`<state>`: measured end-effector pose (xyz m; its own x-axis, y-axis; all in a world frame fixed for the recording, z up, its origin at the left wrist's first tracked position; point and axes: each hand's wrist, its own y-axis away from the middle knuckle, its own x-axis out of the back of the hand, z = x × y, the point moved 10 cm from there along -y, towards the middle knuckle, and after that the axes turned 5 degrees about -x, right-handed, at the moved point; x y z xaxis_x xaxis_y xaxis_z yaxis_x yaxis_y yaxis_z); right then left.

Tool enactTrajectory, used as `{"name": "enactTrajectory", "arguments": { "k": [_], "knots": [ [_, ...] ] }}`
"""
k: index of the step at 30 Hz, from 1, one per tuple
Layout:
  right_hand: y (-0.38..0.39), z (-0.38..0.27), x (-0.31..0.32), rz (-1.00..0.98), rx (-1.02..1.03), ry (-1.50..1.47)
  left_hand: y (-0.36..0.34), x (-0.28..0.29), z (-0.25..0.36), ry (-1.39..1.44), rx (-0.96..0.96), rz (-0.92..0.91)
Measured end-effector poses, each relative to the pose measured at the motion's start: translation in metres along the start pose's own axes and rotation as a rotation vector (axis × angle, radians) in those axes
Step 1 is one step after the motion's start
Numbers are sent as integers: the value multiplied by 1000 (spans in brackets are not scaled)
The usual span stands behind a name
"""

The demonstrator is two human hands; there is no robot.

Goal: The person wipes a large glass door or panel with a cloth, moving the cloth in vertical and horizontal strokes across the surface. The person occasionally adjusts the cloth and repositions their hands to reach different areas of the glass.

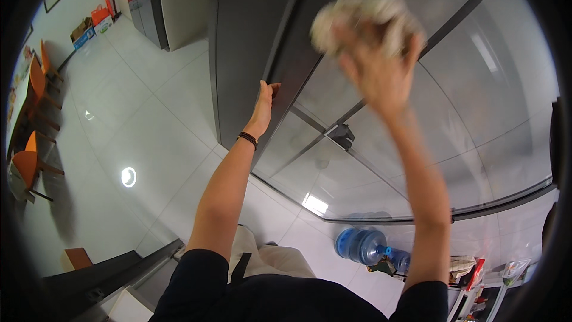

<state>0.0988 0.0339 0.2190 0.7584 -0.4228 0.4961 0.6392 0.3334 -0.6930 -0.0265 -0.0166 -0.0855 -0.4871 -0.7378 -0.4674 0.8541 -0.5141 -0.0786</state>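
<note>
My right hand (384,77), blurred by motion, is closed on a crumpled pale cloth (333,24). It holds the cloth up at the glass panel (453,101) of a dark-framed door. Lower and to the left, my left hand (260,111) rests against the edge of the dark door frame (292,83). Its thumb and fingers look stretched out, with some fingers partly hidden behind the hand. A dark beaded bracelet (247,139) circles that wrist. Low on the glass door sits a small black fitting (341,136).
Blue water jugs (360,246) lie on the floor by the door's foot. At the lower right is a shelf with packages (471,274). Orange chairs (37,86) line a table at the far left. A tall fridge (145,3) and boxes (83,34) stand farther back.
</note>
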Motion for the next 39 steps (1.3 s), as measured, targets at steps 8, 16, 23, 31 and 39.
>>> {"name": "enactTrajectory", "arguments": {
  "k": [8,16,23,31,39],
  "knots": [
    [-49,-12,5,229,-113,21,-13,4,-10,-55,-109,22],
    [159,-96,-123,-334,-81,-313,-8,-4,-5,-32,-277,-76],
    [268,-1,-60,-151,-446,7,-7,11,-5,-535,-457,200],
    [470,116,-28,268,-738,304,-26,18,9,-761,-798,272],
    [522,162,-6,467,-887,240,-16,16,17,-763,-1146,369]
  ]
}}
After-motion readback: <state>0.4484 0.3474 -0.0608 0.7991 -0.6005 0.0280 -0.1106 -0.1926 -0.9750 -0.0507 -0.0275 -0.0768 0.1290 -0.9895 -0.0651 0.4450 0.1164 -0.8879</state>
